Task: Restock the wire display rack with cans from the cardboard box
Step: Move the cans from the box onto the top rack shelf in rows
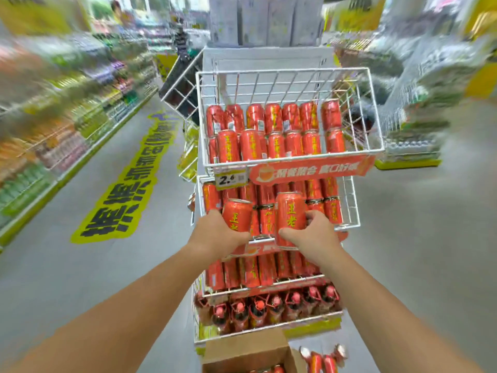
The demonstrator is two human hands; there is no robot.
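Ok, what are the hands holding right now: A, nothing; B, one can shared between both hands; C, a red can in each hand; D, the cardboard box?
C: the left hand grips one red can and the right hand grips another can, both in front of the rack.

— What is the wire display rack (290, 74) made of?
— Thin metal wire with a smooth white coating, slightly shiny.
— And the cans (274, 131) in it?
— Metal, glossy red with yellow print; the two cans in the hands, one (236, 215) left and one (289, 214) right, catch the light on their rims.
— The cardboard box (250, 348)?
— Plain brown cardboard, matt and a little rough.
— The banner (312, 170) on the rack front?
— Smooth, with a faint sheen; whether card or plastic is unclear.
— The floor (416, 224)?
— Grey, smooth, dull.
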